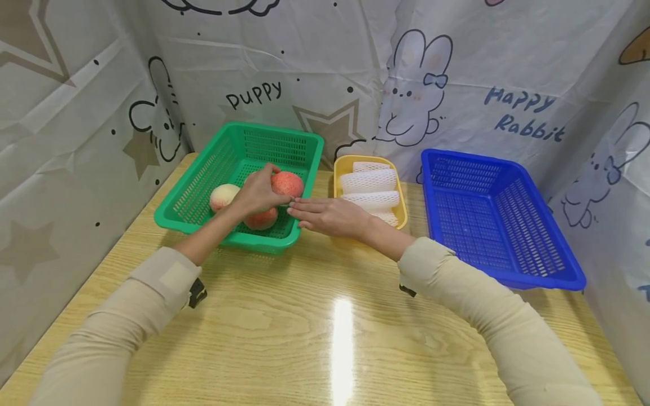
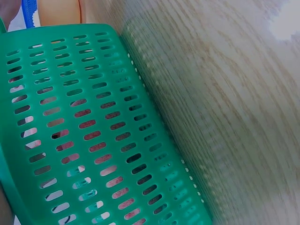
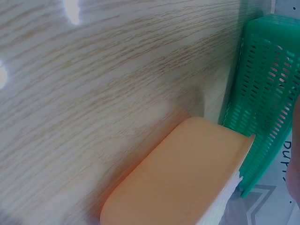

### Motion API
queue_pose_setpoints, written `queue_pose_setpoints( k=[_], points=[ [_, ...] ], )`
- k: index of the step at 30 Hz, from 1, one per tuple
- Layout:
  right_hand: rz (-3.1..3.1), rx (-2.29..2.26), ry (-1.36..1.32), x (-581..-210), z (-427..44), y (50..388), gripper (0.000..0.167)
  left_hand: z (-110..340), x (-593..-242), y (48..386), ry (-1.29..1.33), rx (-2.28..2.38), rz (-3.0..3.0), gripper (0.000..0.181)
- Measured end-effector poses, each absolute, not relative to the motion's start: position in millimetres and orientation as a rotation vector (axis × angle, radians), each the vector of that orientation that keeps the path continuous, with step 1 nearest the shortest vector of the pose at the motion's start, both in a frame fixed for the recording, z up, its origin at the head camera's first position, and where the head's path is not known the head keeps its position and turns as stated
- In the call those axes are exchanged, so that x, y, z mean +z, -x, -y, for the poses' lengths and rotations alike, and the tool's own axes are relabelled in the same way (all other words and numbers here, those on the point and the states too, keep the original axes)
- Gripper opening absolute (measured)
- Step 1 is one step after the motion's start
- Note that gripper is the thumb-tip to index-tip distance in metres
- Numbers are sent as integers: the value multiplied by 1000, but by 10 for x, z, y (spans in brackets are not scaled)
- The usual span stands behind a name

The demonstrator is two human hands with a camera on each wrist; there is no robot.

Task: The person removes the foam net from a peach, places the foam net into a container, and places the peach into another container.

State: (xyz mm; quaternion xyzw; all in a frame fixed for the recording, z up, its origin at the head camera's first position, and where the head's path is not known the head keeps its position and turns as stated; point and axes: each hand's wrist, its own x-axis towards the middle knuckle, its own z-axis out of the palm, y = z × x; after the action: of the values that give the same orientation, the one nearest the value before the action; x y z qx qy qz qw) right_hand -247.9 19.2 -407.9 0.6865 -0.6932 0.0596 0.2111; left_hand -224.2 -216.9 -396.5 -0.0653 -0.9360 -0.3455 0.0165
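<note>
In the head view, my left hand (image 1: 258,192) reaches into the green basket (image 1: 223,239) and grips a red peach (image 1: 288,184), fingers at its far side and thumb at its near side. A pale peach (image 1: 222,196) and another reddish peach (image 1: 260,220) lie beside and under that hand. My right hand (image 1: 332,217) is stretched over the basket's right rim with straight fingers, its fingertips close to the left thumb; whether they touch cannot be seen. It holds nothing visible. In the left wrist view, the basket's slotted wall (image 2: 93,122) hides the left hand's grasp.
A yellow container (image 1: 403,211) with several white foam net sleeves (image 1: 369,181) stands right of the green basket. Farther right is a blue basket (image 1: 550,276). All stand on a wooden table (image 1: 264,327), with a printed curtain (image 1: 325,67) behind and at the sides.
</note>
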Motion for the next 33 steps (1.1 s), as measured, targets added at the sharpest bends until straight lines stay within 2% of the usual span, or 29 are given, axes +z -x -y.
queue_pose_setpoints(
  k=[23,33],
  points=[
    [1955,154,-1901,-4082,-190,2477,41,2159,-3917,2311,272,-925,3033,76],
    [1932,174,-1908,-4075,-196,2470,41,2117,-3891,2338,309,-818,3072,70]
  ],
)
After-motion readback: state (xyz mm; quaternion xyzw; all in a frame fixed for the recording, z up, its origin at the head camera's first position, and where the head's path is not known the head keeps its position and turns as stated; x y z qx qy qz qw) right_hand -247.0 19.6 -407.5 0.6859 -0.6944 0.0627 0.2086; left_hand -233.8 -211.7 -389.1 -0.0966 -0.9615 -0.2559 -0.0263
